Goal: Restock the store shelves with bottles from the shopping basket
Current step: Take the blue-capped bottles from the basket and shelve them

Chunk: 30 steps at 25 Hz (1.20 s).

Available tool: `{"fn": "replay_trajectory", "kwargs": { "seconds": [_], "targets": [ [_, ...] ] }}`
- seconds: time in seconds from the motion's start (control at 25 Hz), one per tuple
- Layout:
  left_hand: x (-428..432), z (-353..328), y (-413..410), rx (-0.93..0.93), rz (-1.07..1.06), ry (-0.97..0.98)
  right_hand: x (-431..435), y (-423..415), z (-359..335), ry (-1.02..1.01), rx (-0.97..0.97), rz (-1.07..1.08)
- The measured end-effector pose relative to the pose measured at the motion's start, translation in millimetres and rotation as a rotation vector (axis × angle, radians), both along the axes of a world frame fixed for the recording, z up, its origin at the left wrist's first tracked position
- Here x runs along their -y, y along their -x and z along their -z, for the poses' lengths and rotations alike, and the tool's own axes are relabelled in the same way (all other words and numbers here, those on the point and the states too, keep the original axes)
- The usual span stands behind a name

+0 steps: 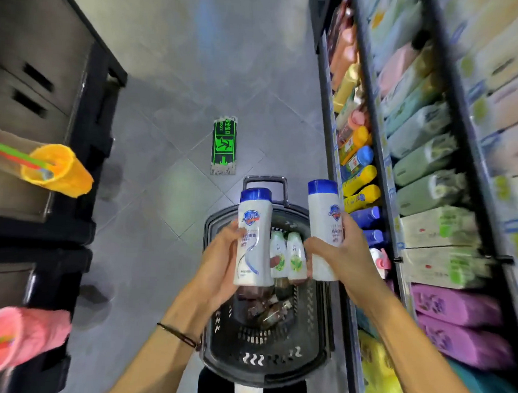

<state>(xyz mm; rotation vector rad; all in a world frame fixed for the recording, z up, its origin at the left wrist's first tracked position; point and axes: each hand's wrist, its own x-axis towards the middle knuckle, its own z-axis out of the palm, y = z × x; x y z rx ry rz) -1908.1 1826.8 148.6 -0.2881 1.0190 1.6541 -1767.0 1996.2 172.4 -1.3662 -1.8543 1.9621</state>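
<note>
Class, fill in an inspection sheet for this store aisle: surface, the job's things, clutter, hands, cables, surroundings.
Surface: grey tiled floor with a green exit sticker on it.
Job's things: dark shopping basket on the floor, holding small green-label bottles and dark packets; left white bottle and right white bottle, both blue-capped, held above it.
Clutter: orange holder and pink holder at left.
Hands: left hand grips the left white bottle; right hand grips the right white bottle.
Cables: nothing seen.
Surroundings: stocked shelves at right, dark cabinets at left.

Green exit sticker [224, 145] on grey floor tiles [174, 73]; orange cup [57, 169] and pink cup [23, 337] at left
</note>
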Motion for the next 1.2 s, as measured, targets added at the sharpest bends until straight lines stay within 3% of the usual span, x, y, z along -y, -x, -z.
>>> {"fn": "replay_trajectory", "kwargs": {
  "seconds": [0.2,0.44,0.6,0.8,1.2],
  "targets": [
    [-21,-148,13,-0.256,-0.023,-0.069,-11,18,-126,-0.121,-0.115,0.019],
    [-45,-325,19,-0.636,-0.048,-0.054,-26,30,-292,0.134,-0.431,0.093],
    [-46,-428,0,-0.862,-0.125,-0.076,-18,18,-396,0.035,-0.580,0.041],
    [-41,-517,-18,-0.972,-0.131,-0.198,6,-19,-500,-0.170,-0.691,0.094],
    [-28,-634,-90,-1.017,0.220,-0.651,88,-133,-622,-0.623,-0.744,0.439]
  ]
}}
